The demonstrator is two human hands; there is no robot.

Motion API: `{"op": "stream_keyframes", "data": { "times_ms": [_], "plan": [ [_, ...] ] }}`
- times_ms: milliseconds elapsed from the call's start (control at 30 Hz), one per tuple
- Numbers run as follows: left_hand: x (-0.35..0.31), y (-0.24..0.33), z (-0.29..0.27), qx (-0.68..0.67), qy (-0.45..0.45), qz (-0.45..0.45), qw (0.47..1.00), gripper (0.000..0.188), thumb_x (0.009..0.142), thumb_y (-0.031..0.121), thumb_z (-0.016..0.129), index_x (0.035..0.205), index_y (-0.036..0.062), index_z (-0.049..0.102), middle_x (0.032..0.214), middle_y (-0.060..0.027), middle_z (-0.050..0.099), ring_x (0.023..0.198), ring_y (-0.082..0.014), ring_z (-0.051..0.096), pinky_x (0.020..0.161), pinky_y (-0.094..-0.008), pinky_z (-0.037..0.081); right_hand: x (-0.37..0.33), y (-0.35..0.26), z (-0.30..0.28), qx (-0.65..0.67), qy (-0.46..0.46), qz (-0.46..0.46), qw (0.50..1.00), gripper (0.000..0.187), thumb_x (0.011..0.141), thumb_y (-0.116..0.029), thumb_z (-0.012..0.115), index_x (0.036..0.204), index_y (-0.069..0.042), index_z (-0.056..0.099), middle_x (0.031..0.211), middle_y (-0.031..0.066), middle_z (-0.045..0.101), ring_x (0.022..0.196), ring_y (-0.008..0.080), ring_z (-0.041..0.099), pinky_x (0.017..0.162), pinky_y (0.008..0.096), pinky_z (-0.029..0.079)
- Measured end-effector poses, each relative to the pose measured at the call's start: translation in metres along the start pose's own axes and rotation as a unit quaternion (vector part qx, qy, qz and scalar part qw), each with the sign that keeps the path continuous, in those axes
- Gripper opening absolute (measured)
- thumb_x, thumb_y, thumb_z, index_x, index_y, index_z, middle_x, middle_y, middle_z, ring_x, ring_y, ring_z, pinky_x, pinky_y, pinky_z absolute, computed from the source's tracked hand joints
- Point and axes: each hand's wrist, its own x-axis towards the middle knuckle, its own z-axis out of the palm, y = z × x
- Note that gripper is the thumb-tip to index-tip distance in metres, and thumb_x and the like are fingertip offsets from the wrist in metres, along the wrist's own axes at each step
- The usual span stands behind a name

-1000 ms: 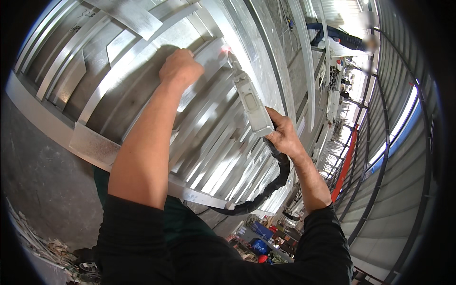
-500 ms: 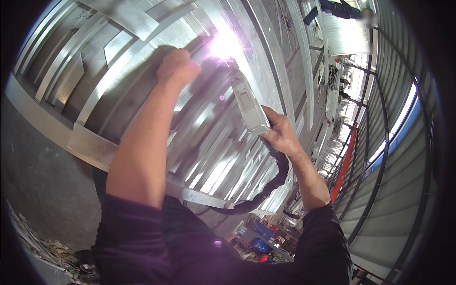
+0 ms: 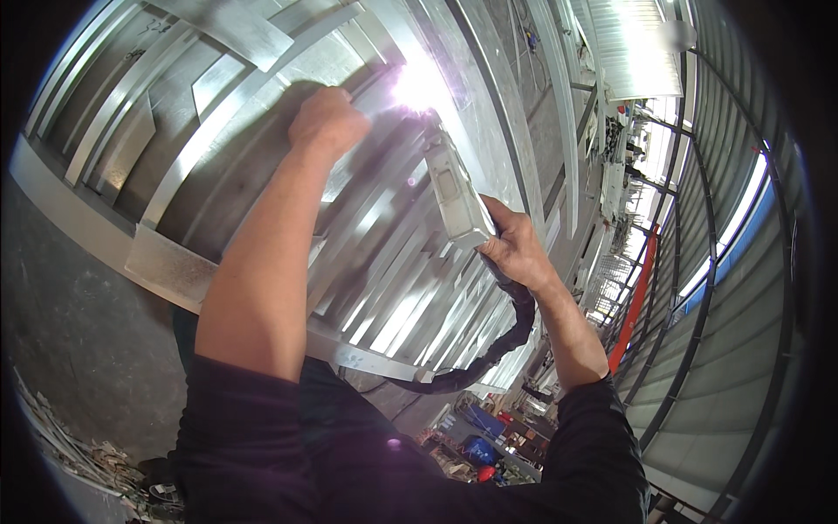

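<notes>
My right hand (image 3: 517,248) grips a boxy light-grey handheld welding gun (image 3: 456,196) by its rear end. A thick black-sleeved cable (image 3: 515,327) curves down from it. At the gun's tip a white-violet welding glare (image 3: 421,87) hides the spot being welded on the metal frame (image 3: 349,356). Left of the glare, my left hand (image 3: 327,124) is closed in a fist over the bars. What its fingers hold, if anything, is hidden.
Several long silvery metal bars (image 3: 188,170) run side by side across the frame. A flat metal plate (image 3: 229,33) lies at the top left. Scraps (image 3: 92,467) litter the grey floor at lower left. Right stands a corrugated wall (image 3: 742,332) with dark ribs.
The gun and its glare have shifted very slightly, the glare a little to the right. A person at the top right has gone from view. My left hand stays almost in place.
</notes>
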Motion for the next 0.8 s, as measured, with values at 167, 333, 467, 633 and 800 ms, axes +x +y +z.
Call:
{"op": "stream_keyframes", "data": {
  "times_ms": [167,333,467,633,800],
  "plan": [
    [0.001,-0.001,0.002,-0.013,0.009,0.006,1.0,0.052,0.08,0.018,0.058,0.131,0.0104,0.062,0.132,-0.0151,0.062,0.123,-0.0315,0.059,0.102,-0.0404,0.048,-0.002,-0.007,0.001,-0.018,0.0,-0.011,1.0,0.078,0.087,-0.055,0.069,0.133,0.006,0.054,0.085,0.0217,0.068,0.08,0.0247,0.069,0.074,0.0366,0.052],
    [0.005,-0.003,0.004,-0.021,0.005,-0.01,1.0,0.054,0.077,0.017,0.06,0.13,0.0092,0.062,0.128,-0.0154,0.064,0.12,-0.0315,0.061,0.101,-0.0399,0.048,-0.032,-0.024,-0.004,-0.012,-0.017,0.026,0.999,0.077,0.09,-0.052,0.067,0.137,0.006,0.05,0.1,0.027,0.069,0.089,0.0323,0.072,0.079,0.0389,0.054],
    [0.006,-0.007,0.006,-0.049,0.024,0.012,0.998,0.052,0.072,0.016,0.064,0.123,0.0052,0.067,0.111,-0.017,0.071,0.106,-0.0317,0.067,0.092,-0.0386,0.05,-0.073,-0.039,0.001,0.107,-0.039,0.059,0.992,0.073,0.091,-0.046,0.069,0.139,0.005,0.049,0.121,0.0223,0.065,0.107,0.0249,0.067,0.089,0.0356,0.052],
    [0.0,-0.004,0.005,-0.084,0.052,0.043,0.994,0.05,0.072,0.008,0.071,0.118,-0.0091,0.064,0.097,-0.0197,0.07,0.088,-0.0257,0.067,0.081,-0.034,0.05,-0.122,-0.069,0.039,0.469,0.005,0.16,0.868,0.064,0.094,-0.048,0.065,0.132,0.001,0.052,0.081,0.0086,0.063,0.076,0.0163,0.061,0.066,0.0308,0.05],
    [0.001,-0.003,-0.002,-0.128,-0.02,0.007,0.991,0.04,0.077,0.005,0.072,0.113,-0.0094,0.065,0.095,-0.0153,0.069,0.086,-0.0223,0.065,0.08,-0.0331,0.05,-0.135,-0.088,0.1,0.668,0.136,0.104,0.724,0.08,0.097,-0.059,0.05,0.142,0.006,0.037,0.073,0.009,0.059,0.058,0.0179,0.058,0.052,0.0291,0.047]
  ]
}}
